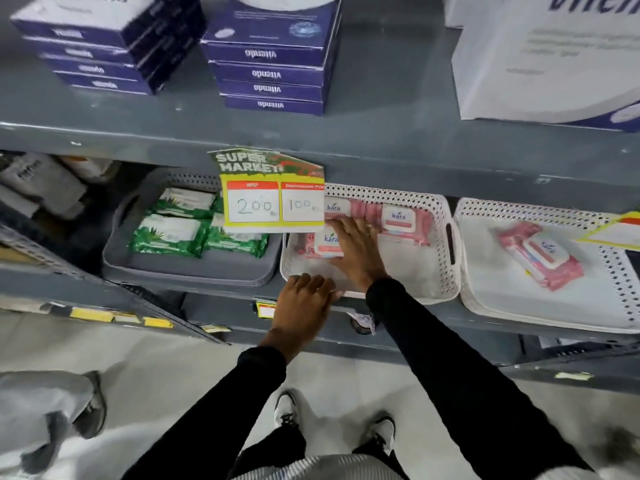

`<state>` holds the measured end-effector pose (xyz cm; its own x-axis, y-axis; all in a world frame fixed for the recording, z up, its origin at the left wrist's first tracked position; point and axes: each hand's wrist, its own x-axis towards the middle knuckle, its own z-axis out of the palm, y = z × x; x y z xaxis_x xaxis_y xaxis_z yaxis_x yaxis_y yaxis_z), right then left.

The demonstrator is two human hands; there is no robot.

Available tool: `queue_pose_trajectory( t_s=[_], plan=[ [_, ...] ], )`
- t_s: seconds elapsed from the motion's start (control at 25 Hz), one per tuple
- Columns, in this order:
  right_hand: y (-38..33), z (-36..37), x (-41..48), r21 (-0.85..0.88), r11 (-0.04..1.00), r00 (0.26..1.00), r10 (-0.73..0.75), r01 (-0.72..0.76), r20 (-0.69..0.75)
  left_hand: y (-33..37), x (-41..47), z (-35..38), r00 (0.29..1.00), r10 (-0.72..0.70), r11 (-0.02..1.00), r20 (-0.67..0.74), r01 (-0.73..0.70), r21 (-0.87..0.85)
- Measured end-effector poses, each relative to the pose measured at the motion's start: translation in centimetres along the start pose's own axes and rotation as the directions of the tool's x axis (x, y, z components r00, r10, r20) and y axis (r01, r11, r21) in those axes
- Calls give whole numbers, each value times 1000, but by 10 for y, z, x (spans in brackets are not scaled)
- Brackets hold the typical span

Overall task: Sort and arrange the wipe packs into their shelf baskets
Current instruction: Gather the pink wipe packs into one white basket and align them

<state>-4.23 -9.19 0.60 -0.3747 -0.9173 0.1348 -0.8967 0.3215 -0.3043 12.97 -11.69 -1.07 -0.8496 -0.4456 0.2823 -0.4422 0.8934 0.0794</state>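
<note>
- Pink Kara wipe packs (398, 220) lie in the middle white basket (441, 282) on the bench (450, 320); my right hand (356, 251) rests flat on one, fingers straight.
- My left hand (304, 303) curls over its front rim.
- Green packs (166, 233) sit in the grey basket (194, 268) alongside.

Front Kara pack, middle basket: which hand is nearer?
Right. The right hand rests flat on the front Kara pack; the left hand grips the white basket at its front rim, just short of it.

One head-worn camera looks forward and down, close in. Middle basket (408, 271) sits centre; upper shelf (381, 98) at twelve o'clock, floor (180, 368) at six.
</note>
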Motion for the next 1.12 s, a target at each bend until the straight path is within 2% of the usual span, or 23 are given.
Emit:
queue_pose_trajectory(
  t_s=[0.12, 0.24, 0.4, 0.56, 0.68, 0.92, 1.04, 1.12],
  plan=[
    [12, -15, -8, 75, 997, 1000, 18, -17, -12, 10, 5, 1, 1000, -3, 998, 10, 4, -55],
    [55, -46, -30, 186, 977, 976, 132, -100, -172, 40, 21, 6, 997, 73, 991, -35, -77, -107],
    [149, -85, -77, 149, 936, 894, 351, -320, -280, 90, 41, 20, 981, 168, 975, -93, -179, -132],
    [237, -106, -123, 198, 823, 791, 567, -533, -229, 142, 57, 35, 972, 227, 961, -64, -235, -147],
    [277, -109, -132, 65, 800, 777, 595, -596, -204, 158, 65, 40, 974, 217, 968, -64, -223, -112],
    [318, -107, -126, -47, 757, 757, 647, -652, -91, 167, 66, 41, 979, 199, 979, -45, -200, -25],
    [313, -114, -128, 46, 759, 750, 650, -650, -123, 164, 67, 38, 979, 198, 980, -38, -199, -18],
    [287, -126, -130, 163, 799, 762, 601, -578, -244, 163, 68, 35, 982, 187, 981, -32, -188, -40]
  ],
)
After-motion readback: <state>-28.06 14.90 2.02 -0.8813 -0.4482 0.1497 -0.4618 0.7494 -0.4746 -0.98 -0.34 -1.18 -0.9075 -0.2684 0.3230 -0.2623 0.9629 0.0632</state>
